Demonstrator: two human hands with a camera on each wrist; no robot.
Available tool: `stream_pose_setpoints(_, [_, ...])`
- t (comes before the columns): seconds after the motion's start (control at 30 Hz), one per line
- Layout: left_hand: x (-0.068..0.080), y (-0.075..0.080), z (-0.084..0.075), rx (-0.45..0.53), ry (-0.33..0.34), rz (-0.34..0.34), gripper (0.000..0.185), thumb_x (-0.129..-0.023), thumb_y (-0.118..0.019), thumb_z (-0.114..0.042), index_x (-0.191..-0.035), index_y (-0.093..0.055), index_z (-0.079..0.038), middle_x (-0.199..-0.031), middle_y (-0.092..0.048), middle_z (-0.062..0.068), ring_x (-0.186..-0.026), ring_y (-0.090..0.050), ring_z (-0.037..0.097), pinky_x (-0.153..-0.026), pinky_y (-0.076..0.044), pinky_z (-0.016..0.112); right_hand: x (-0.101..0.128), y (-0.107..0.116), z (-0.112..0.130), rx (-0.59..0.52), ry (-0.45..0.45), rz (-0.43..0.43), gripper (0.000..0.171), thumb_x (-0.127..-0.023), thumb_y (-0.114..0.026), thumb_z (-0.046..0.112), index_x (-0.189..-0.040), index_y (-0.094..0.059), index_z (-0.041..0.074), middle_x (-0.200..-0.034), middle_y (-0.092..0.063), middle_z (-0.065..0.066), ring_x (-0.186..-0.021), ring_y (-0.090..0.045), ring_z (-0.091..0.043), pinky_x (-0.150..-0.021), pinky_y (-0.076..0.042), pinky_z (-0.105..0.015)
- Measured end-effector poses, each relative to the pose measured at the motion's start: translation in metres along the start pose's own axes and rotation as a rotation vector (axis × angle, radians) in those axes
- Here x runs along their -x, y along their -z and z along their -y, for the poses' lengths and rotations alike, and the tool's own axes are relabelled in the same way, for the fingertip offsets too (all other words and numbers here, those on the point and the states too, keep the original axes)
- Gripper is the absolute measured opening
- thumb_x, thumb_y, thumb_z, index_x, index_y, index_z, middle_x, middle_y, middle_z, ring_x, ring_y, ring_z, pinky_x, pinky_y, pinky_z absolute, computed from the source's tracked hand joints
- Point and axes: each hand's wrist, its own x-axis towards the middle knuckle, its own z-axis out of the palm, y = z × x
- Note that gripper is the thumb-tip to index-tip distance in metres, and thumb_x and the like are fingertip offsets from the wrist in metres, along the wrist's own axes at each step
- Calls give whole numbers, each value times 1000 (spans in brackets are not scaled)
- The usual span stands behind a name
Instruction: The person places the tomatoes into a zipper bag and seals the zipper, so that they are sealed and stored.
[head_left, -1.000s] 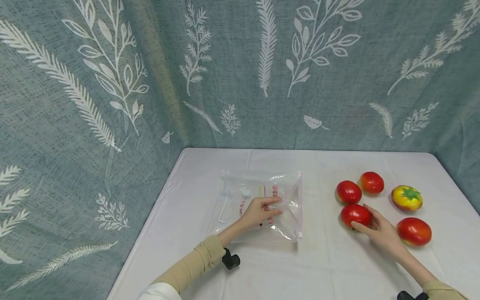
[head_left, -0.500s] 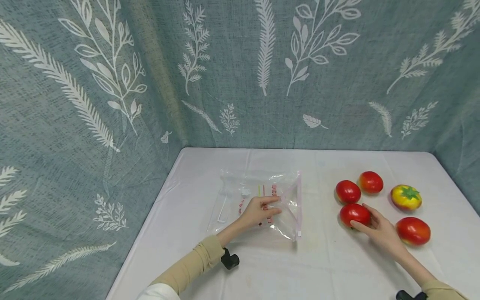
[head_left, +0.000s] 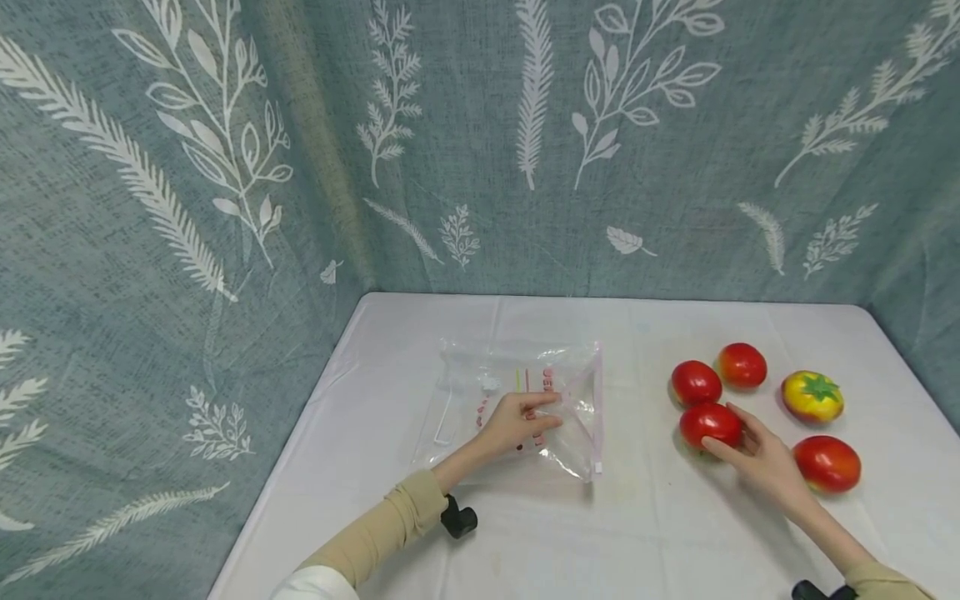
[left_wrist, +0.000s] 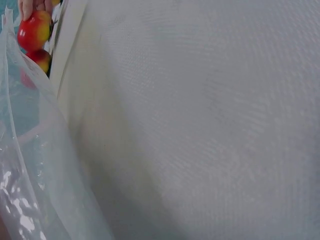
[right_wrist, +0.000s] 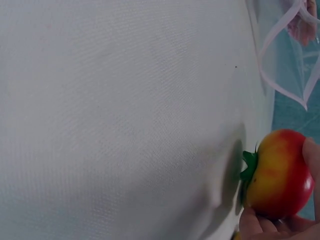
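Note:
A clear plastic zip bag (head_left: 465, 417) with a pink-edged mouth and red print lies on the left half of the table. My left hand (head_left: 513, 423) holds its upper lip near the mouth, and the right wrist view shows the mouth (right_wrist: 282, 92) gaping. My right hand (head_left: 768, 467) grips a red tomato (head_left: 708, 423) between thumb and fingers. In the right wrist view this tomato (right_wrist: 280, 175) shows a yellow underside and a green stem cap facing the tabletop, just above its shadow.
Two red tomatoes (head_left: 697, 383) (head_left: 742, 365) sit behind the held one. Right of them are a yellow-topped tomato (head_left: 812, 396) with its green cap up and another red tomato (head_left: 827, 463). A white cloth covers the table (head_left: 622, 533); a patterned curtain (head_left: 480, 150) hangs behind.
The tomato in my right hand has risen slightly, and its green cap shows a little more beneath it. My left hand and the bag stay in place.

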Motion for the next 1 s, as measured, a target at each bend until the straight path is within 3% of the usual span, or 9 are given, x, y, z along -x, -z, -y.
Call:
stream_pose_setpoints(0.43, [-1, 1, -1, -21, -3, 9, 39, -84, -71, -9, -121, -63, 1, -120, -64, 16, -52, -28, 1, -47, -25, 15, 2, 0, 5, -50, -12, -14, 92, -88, -60, 50, -152, -10, 6, -149, -21, -33, -131, -29, -53, -95, -42, -55])
stream_pose_setpoints(0.73, [12, 8, -37, -18, -11, 37, 38, -85, -68, -5, -120, -60, 8, -121, -62, 22, -53, -28, 2, -49, -27, 13, 1, -1, 8, -63, 20, -29, 89, -89, -61, 47, -152, -13, 5, -149, -24, -31, -131, -31, -52, -93, -44, -55])
stream_pose_setpoints(0.9, [13, 8, -38, -8, -2, 35, 38, -85, -68, -4, -120, -61, 7, -122, -61, 22, -53, -28, 0, -49, -26, 13, 0, -3, 11, -68, 30, -27, 89, -89, -62, 47, -152, -14, 5, -149, -25, -30, -130, -33, -50, -93, -46, -54])
stream_pose_setpoints(1.0, [6, 6, -25, -8, 6, 37, 39, -84, -69, -5, -121, -61, 6, -123, -61, 22, -54, -29, 1, -48, -26, 14, 0, -4, 15, -69, 38, -26, 89, -88, -62, 47, -152, -14, 6, -149, -26, -30, -131, -33, -50, -93, -46, -54])
